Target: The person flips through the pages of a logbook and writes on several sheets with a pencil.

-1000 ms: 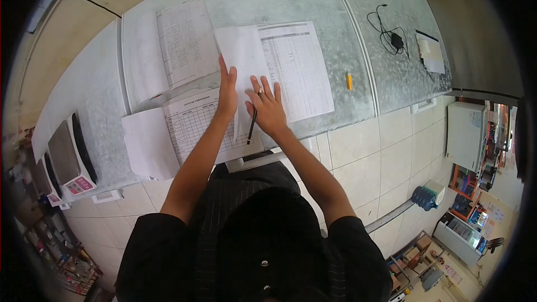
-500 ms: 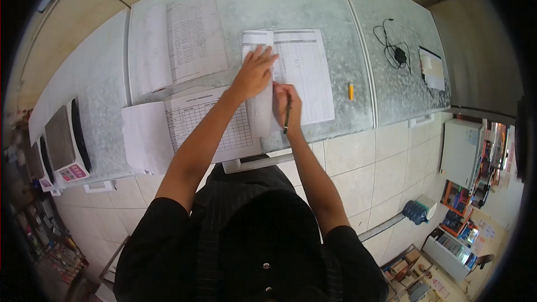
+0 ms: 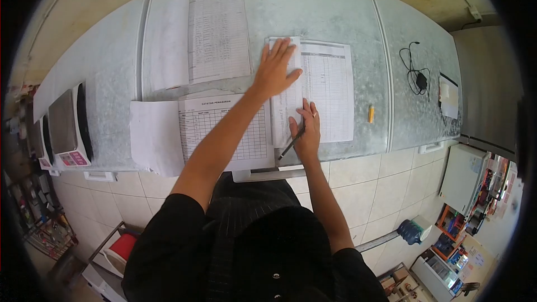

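Note:
My left hand (image 3: pixel 275 71) lies with spread fingers on the folded-over left page of a paper booklet (image 3: pixel 330 95). Below it, my right hand (image 3: pixel 307 131) holds a dark pen (image 3: pixel 291 145), which points down and to the left, while its fingers rest near the booklet's fold. A form with a printed table (image 3: pixel 224 134) lies partly under my left forearm, its turned page (image 3: pixel 156 137) spread to the left. Farther back is another open set of sheets with handwriting (image 3: pixel 218 36).
An orange object (image 3: pixel 371 114) lies right of the booklet. Farther right are a black cable with an adapter (image 3: pixel 421 81) and a clipboard-like item (image 3: pixel 448 98). Two scales (image 3: pixel 64 123) stand at the far left. A water jug (image 3: pixel 410 231) is on the floor side.
The view has shifted, moving the table's contents rightward. My left hand has flattened on the folded page. My right hand has moved lower along the fold, and the pen now slants left.

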Demonstrator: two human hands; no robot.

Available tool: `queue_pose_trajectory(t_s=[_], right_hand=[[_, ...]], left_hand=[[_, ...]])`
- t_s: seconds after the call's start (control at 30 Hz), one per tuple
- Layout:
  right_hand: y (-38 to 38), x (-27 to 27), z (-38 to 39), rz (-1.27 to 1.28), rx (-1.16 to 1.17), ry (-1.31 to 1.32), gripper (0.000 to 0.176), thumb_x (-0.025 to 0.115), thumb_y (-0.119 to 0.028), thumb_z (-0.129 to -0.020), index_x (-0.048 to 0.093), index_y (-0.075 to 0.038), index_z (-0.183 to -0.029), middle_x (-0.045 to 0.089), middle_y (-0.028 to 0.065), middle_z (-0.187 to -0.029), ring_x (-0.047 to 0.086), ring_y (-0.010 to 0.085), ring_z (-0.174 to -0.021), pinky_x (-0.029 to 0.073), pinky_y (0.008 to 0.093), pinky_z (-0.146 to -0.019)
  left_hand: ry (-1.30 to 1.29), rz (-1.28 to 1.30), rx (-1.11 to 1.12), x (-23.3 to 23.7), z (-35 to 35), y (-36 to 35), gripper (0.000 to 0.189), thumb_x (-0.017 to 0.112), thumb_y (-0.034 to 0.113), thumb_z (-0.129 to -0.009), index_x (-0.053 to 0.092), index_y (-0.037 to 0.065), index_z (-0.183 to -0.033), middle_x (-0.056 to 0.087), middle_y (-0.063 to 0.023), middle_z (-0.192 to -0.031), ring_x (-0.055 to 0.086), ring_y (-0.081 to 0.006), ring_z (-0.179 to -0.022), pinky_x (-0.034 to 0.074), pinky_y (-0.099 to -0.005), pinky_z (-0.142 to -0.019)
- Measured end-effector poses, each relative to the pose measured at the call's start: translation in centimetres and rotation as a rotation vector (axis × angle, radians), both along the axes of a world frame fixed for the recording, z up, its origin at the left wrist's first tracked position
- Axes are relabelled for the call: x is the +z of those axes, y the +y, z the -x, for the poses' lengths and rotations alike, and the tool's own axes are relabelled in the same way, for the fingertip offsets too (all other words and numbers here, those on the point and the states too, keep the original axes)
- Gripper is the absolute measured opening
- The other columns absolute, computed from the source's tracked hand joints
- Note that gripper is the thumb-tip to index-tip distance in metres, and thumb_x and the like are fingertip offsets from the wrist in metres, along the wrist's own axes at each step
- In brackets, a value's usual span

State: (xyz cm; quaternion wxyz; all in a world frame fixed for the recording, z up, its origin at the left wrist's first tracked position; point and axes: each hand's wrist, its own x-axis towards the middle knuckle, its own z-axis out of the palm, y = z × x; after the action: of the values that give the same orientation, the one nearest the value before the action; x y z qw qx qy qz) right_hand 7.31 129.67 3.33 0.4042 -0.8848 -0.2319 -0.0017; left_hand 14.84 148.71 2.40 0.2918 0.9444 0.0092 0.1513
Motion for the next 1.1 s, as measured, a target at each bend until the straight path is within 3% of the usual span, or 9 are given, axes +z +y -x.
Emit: queue_pose_trajectory(t_s=[0.13, 0.33, 0.43, 0.53, 0.8, 0.93, 0.97, 1.0, 1.1], right_hand=[[-0.1, -0.4, -0.1, 0.056, 0.018, -0.063, 0.025, 0.067, -0.012, -0.082, 0.055, -0.003, -0.103, 0.052, 0.0206, -0.13, 0.04, 0.0429, -0.126, 0.033, 0.0469, -0.103], [-0.1, -0.4, -0.4, 0.065, 0.03, -0.075, 0.026, 0.068, -0.01, -0.081, 0.056, -0.004, -0.103, 0.052, 0.0194, -0.13, 0.041, 0.0419, -0.126, 0.033, 0.047, -0.103], [-0.2, -0.5, -0.3, 0.057, 0.026, -0.088, 0.027, 0.068, -0.01, -0.08, 0.056, -0.004, -0.103, 0.053, 0.0179, -0.131, 0.041, 0.0411, -0.126, 0.034, 0.0467, -0.102], [-0.1, -0.5, -0.4, 0.047, 0.025, -0.083, 0.027, 0.069, -0.009, -0.079, 0.056, -0.004, -0.103, 0.053, 0.0168, -0.131, 0.042, 0.0408, -0.125, 0.036, 0.0464, -0.102], [-0.1, -0.3, -0.3, 0.008, -0.021, 0.028, 0.03, 0.071, -0.007, -0.076, 0.056, -0.004, -0.101, 0.054, 0.0181, -0.128, 0.043, 0.0418, -0.124, 0.036, 0.0464, -0.102], [-0.3, 0.0, -0.9, -0.223, -0.128, 0.249, 0.033, 0.049, -0.033, -0.095, 0.052, -0.003, -0.107, 0.056, 0.0194, -0.124, 0.044, 0.0323, -0.125, 0.031, 0.0435, -0.105], [-0.7, 0.9, -2.2, -0.188, -0.155, 0.268, 0.056, 0.028, -0.05, -0.098, 0.05, 0.0, -0.111, 0.061, 0.0183, -0.113, 0.05, 0.0286, -0.116, 0.031, 0.0422, -0.104], [-1.6, 0.1, -3.3, -0.363, -0.248, 0.384, 0.061, 0.02, -0.05, -0.099, 0.05, 0.001, -0.112, 0.062, 0.0169, -0.101, 0.057, 0.0254, -0.102, 0.039, 0.0394, -0.095], [-0.5, 0.9, -8.1, -0.352, -0.385, 0.252, 0.045, 0.031, -0.037, -0.1, 0.049, 0.002, -0.113, 0.062, 0.0139, -0.088, 0.057, 0.0192, -0.084, 0.044, 0.0327, -0.079]], left_hand=[[0.04, -0.117, -0.033, -0.1, -1.1, 1.8, 0.077, 0.06, 0.052, -0.082, 0.037, 0.005, -0.139, 0.026, -0.0156, -0.149, 0.017, -0.0296, -0.141, 0.006, -0.0499, -0.115], [-0.041, -0.255, -0.08, 0.7, 0.2, 0.0, 0.048, 0.058, 0.032, -0.088, 0.052, 0.007, -0.128, 0.034, -0.0118, -0.146, 0.024, -0.0304, -0.138, 0.013, -0.05, -0.114], [0.046, -0.158, -0.305, 0.0, 3.4, -2.1, 0.035, 0.056, 0.023, -0.088, 0.06, 0.008, -0.119, 0.043, -0.0077, -0.141, 0.029, -0.0287, -0.136, 0.016, -0.0485, -0.113], [-0.035, -0.025, -0.265, 0.2, 3.6, -2.2, 0.034, 0.056, 0.022, -0.086, 0.061, 0.008, -0.117, 0.047, -0.005, -0.138, 0.031, -0.0266, -0.135, 0.018, -0.0471, -0.112], [-0.072, 0.045, -0.287, 1.1, 1.1, -1.2, 0.049, 0.069, 0.025, -0.064, 0.064, 0.008, -0.11, 0.048, -0.0074, -0.135, 0.041, -0.025, -0.116, 0.03, -0.0415, -0.099], [-0.091, 0.128, -0.291, 0.3, 1.4, -0.8, 0.046, 0.07, 0.023, -0.062, 0.066, 0.008, -0.105, 0.05, -0.0069, -0.133, 0.042, -0.0249, -0.115, 0.03, -0.0419, -0.099], [-0.082, 0.158, -0.301, 0.3, 1.5, -0.8, 0.046, 0.07, 0.023, -0.061, 0.066, 0.008, -0.104, 0.05, -0.0069, -0.132, 0.043, -0.025, -0.115, 0.03, -0.0419, -0.099], [-0.072, 0.161, -0.295, 0.2, 1.6, -0.8, 0.045, 0.069, 0.022, -0.061, 0.066, 0.008, -0.103, 0.051, -0.0068, -0.132, 0.043, -0.025, -0.115, 0.03, -0.0419, -0.099], [-0.066, 0.151, -0.293, 0.0, 1.3, -0.8, 0.042, 0.07, 0.022, -0.062, 0.066, 0.008, -0.101, 0.052, -0.0067, -0.13, 0.043, -0.0249, -0.116, 0.031, -0.042, -0.099]])
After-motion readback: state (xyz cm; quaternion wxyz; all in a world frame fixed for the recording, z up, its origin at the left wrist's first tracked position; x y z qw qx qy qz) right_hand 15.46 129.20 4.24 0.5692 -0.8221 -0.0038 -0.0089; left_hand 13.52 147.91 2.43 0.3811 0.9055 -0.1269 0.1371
